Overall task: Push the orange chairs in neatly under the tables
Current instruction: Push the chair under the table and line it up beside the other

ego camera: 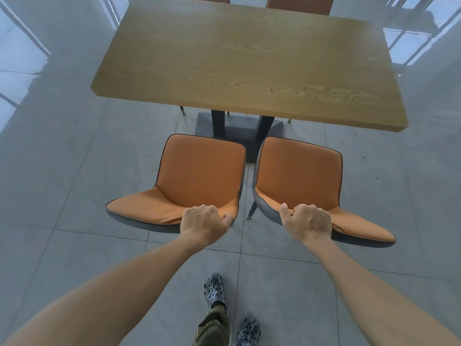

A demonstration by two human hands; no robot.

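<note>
Two orange chairs with grey shells stand side by side in front of a wooden table (249,58), their seats out in the open short of the table's near edge. My left hand (203,224) is closed over the top of the left chair's (199,171) backrest. My right hand (308,224) grips the top of the right chair's (296,171) backrest the same way. The two chairs nearly touch at their inner edges. The table's dark pedestal base (237,132) shows just beyond the seats.
Two more orange chair backs (299,5) show at the table's far side. The floor is grey glossy tile (74,171). My feet in patterned clogs (214,290) stand behind the chairs. Window reflections lie on the floor at both sides.
</note>
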